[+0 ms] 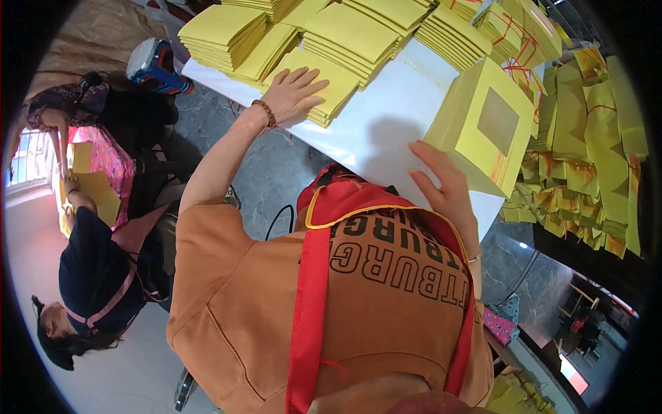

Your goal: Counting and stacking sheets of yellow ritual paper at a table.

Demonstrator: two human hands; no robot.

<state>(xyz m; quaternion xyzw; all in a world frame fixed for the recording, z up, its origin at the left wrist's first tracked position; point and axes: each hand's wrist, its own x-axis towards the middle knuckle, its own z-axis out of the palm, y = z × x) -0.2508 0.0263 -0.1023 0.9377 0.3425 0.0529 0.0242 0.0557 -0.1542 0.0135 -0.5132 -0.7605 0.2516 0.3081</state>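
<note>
My left hand (296,93) lies flat, fingers spread, on a stack of yellow folded paper pieces (334,96) at the near edge of a white-covered table (372,124). A beaded bracelet (264,114) circles that wrist. My right hand (441,181) is beside the lower left corner of a thick block of yellow paper pieces (458,103), whose front one has a grey rectangular panel (498,122). Its thumb and forefinger are apart, with nothing visible between them; the other fingers are partly hidden. Whether it touches the block I cannot tell.
More yellow stacks (355,31) cover the table's far side. Bundles tied with red string (507,31) stand at the far right, beside a heap of yellow bundles (586,159). At left, a person (103,269) handles yellow sheets (100,196) on a pink patterned cloth.
</note>
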